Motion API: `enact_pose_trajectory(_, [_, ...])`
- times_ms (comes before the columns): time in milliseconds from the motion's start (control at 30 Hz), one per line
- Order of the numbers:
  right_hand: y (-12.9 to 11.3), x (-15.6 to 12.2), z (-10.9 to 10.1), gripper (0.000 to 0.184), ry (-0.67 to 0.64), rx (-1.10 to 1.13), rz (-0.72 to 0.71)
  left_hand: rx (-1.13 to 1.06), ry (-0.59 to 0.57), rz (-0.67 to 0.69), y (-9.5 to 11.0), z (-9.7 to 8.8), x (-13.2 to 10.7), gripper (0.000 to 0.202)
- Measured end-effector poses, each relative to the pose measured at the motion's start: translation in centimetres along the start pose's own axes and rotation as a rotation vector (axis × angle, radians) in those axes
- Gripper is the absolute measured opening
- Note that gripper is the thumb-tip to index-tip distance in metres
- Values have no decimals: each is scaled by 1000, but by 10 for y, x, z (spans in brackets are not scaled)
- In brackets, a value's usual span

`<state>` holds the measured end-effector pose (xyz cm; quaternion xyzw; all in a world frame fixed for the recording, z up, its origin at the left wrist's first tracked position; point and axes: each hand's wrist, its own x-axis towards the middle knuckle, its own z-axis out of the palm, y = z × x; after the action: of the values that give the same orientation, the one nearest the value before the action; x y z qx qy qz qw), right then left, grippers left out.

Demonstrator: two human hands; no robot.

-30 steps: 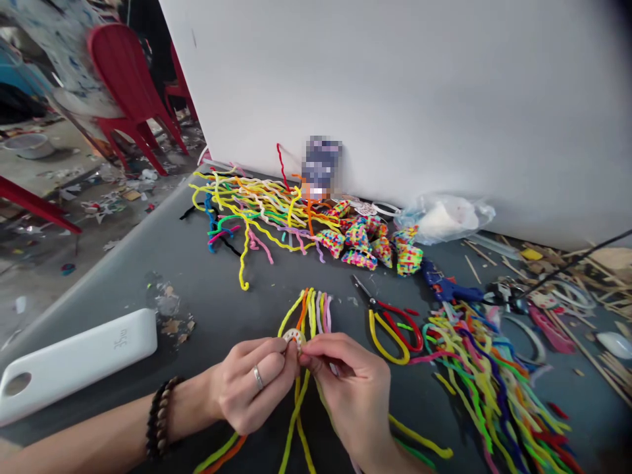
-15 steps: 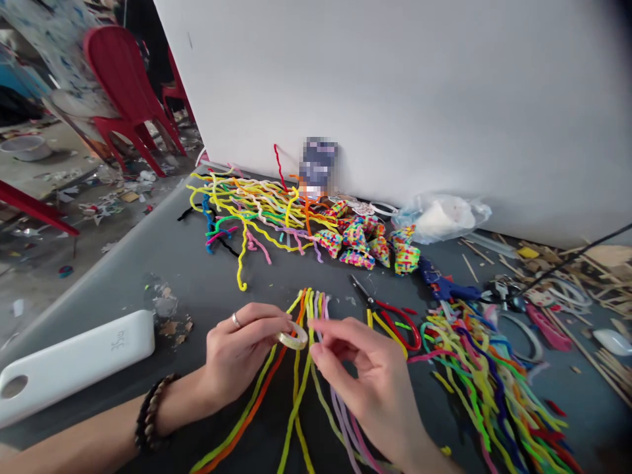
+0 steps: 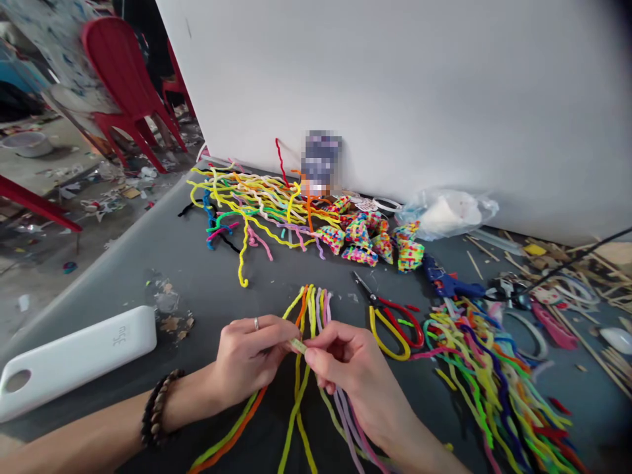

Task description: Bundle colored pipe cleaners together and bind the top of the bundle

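My left hand [image 3: 254, 352], with a ring on one finger, pinches a small pale yellow roll of tape [image 3: 297, 345], now seen nearly edge-on. Thumb and forefinger of my right hand [image 3: 348, 368] close on the roll's near right side. Whether a loose tape end lies between them is too small to tell. Beneath both hands, pipe cleaners [image 3: 312, 304] in yellow, orange, lilac and pink lie side by side, their far ends lined up and their near ends fanning toward me. Scissors [image 3: 390, 322] with red and yellow handles rest to the right of my right hand.
A white oblong device [image 3: 79, 362] lies at left. Loose pipe cleaners [image 3: 247, 197] and woven multicoloured pieces [image 3: 363, 237] are along the back, near a plastic bag [image 3: 449, 214]. At right are a blue glue gun [image 3: 451, 282] and a pipe-cleaner heap [image 3: 494, 382]. A red chair [image 3: 121, 66] stands beyond.
My right hand has moved left and its fingers have come onto the tape roll. The roll has turned from showing its open ring to nearly edge-on. The view has shifted slightly.
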<state>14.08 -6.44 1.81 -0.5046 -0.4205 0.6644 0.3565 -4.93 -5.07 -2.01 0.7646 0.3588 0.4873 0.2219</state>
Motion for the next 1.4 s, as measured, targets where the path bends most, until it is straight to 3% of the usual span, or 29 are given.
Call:
enact_pose_trajectory(167, [6,-2,6,17,69,-54,-166,29,1,-52,1,1,-4,19])
enact_pose_trajectory(367, [11,-3,10,21,96,-90,-217,18,12,20,2,3,-1,25])
enact_pose_trajectory(833, [23,1,13,25,66,36,-138,84,47,120,-4,6,-4,34])
enact_pose_trajectory(967, [16,0,7,27,76,-41,-145,52,55,169,-2,5,1,30])
enact_pose_trajectory(1100, [0,-5,0,9,129,-283,-361,54,94,134,0,3,5,21])
enact_pose_trajectory(1267, [-5,-8,-1,17,217,-562,-613,70,103,240,-2,2,5,24])
enact_pose_trajectory(1400, [-2,-9,2,16,261,-666,-722,113,104,297,-5,2,2,26])
